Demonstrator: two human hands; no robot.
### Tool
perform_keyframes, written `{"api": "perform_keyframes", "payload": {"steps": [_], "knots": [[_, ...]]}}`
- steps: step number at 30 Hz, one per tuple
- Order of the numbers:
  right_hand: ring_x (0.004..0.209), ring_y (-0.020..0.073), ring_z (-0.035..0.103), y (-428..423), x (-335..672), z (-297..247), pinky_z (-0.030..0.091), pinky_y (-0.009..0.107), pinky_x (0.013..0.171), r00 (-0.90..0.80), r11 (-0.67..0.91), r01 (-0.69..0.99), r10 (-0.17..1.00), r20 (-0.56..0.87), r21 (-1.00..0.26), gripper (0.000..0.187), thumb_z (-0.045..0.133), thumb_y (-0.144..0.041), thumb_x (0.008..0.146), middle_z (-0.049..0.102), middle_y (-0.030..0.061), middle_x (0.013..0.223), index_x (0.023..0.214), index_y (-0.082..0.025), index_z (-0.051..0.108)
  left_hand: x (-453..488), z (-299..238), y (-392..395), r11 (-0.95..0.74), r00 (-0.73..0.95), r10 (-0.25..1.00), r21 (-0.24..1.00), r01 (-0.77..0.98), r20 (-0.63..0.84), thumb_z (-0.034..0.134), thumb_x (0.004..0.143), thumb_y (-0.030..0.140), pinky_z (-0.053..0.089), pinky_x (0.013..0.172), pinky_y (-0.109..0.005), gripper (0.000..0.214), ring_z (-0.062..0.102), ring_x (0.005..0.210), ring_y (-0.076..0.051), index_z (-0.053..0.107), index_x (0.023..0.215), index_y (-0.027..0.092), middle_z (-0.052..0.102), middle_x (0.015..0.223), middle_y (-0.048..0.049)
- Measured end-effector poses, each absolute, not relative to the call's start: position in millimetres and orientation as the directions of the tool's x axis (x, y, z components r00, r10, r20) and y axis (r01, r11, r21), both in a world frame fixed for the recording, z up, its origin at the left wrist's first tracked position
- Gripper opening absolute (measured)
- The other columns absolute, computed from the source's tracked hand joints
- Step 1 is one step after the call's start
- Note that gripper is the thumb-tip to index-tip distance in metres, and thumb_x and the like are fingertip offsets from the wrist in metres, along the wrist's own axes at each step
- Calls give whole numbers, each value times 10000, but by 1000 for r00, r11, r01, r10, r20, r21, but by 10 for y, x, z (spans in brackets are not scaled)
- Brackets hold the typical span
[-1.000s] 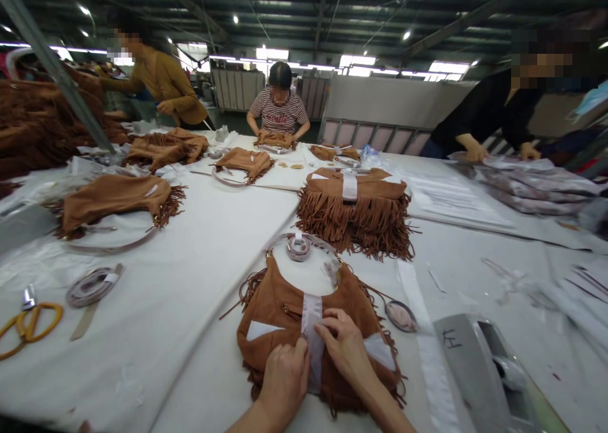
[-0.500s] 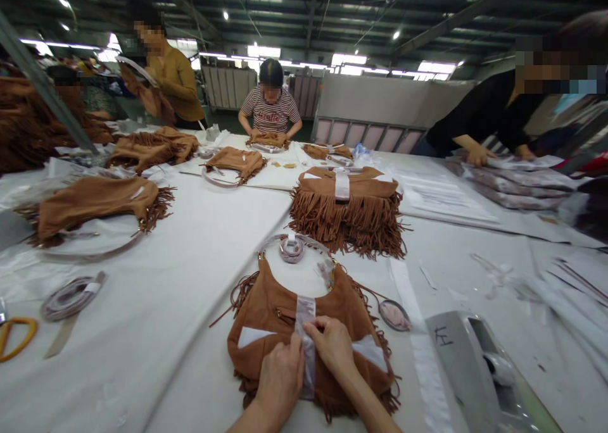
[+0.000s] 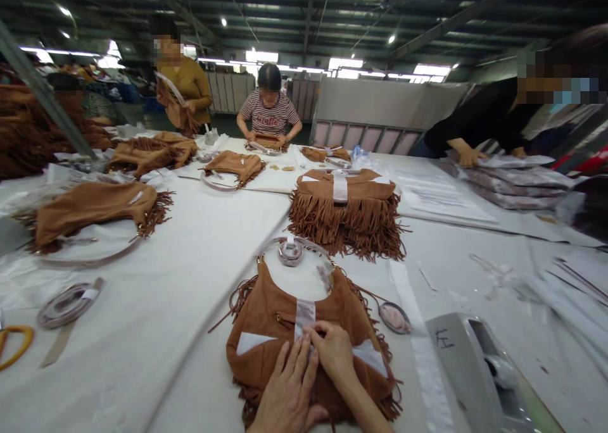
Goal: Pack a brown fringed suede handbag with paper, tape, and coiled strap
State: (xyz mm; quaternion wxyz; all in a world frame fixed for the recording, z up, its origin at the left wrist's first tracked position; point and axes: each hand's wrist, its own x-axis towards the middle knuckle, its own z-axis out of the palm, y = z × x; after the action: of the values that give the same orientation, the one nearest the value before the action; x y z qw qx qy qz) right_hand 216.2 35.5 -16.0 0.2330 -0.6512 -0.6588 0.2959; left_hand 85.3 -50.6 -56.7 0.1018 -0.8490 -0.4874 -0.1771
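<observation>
A brown suede handbag (image 3: 266, 306) with fringed sides lies flat on the white table in front of me. A translucent plastic strip (image 3: 304, 313) runs down its middle, crossing a white band (image 3: 254, 342) that shows at both sides. My left hand (image 3: 289, 385) rests on the bag's front and strip, fingers stretched out and holding nothing. Beside it my right hand (image 3: 333, 352) is closed, thumb and fingertips pinching at the strip. Above the bag its wrapped shoulder handle arches round a coiled strap (image 3: 291, 252).
A stack of fringed bags (image 3: 344, 214) stands beyond mine. At left lie another bag (image 3: 95, 211), a coiled strap (image 3: 69, 303) and an orange scissors handle (image 3: 16, 344). A grey machine (image 3: 456, 338) sits at right, near a round ring-like item (image 3: 395, 317). Several co-workers stand round the table.
My left hand has opened from a closed grip at the strip and now lies flat on the bag. The right hand stays pinched. A co-worker at back left has turned with a bag.
</observation>
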Motion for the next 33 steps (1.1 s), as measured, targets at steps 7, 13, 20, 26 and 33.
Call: {"api": "perform_keyframes", "payload": {"steps": [7, 13, 20, 26, 33], "knots": [[730, 201, 642, 384, 2163, -194, 443, 282, 658, 21, -68, 665, 997, -73, -743, 240, 560, -389, 780, 683, -2, 720, 932, -222, 642, 886, -657, -554, -479, 455, 803, -40, 877, 385, 417, 851, 677, 306, 1078, -482, 867, 199, 1399, -308, 248, 1448, 72, 234, 1513, -162], [770, 200, 649, 372, 2126, -125, 429, 283, 679, 54, -85, 690, 996, -66, -718, 241, 523, -381, 820, 679, -8, 723, 997, -231, 592, 907, -634, -569, -458, 432, 822, -21, 889, 372, 455, 849, 644, 318, 1075, -480, 837, 212, 1395, -307, 260, 1451, 96, 235, 1519, -140], [694, 201, 639, 402, 2099, -118, 381, 276, 614, 80, -122, 750, 992, -94, -650, 221, 558, -408, 824, 670, -19, 689, 972, -245, 574, 908, -638, -577, -449, 424, 800, -46, 893, 426, 505, 827, 607, 354, 1037, -495, 807, 249, 1376, -324, 320, 1426, 99, 291, 1500, -136], [694, 191, 639, 262, 2071, -12, 433, 272, 638, 86, -37, 707, 996, 33, -706, 230, 499, -359, 859, 676, 11, 716, 1012, -213, 589, 932, -613, -607, -457, 438, 751, -90, 885, 494, 577, 783, 487, 329, 1038, -506, 800, 278, 1361, -335, 308, 1429, 100, 365, 1458, -157], [977, 244, 600, -414, 3580, 552, 442, 318, 884, 499, -129, 660, 811, 304, -740, 482, 394, -566, 850, 679, 111, 1020, 944, -180, 665, 879, -1029, -568, -530, 436, 672, -23, 848, 599, 475, 835, 408, 247, 1073, -546, 776, 284, 1366, -311, 143, 1485, 145, 426, 1418, -156]]}}
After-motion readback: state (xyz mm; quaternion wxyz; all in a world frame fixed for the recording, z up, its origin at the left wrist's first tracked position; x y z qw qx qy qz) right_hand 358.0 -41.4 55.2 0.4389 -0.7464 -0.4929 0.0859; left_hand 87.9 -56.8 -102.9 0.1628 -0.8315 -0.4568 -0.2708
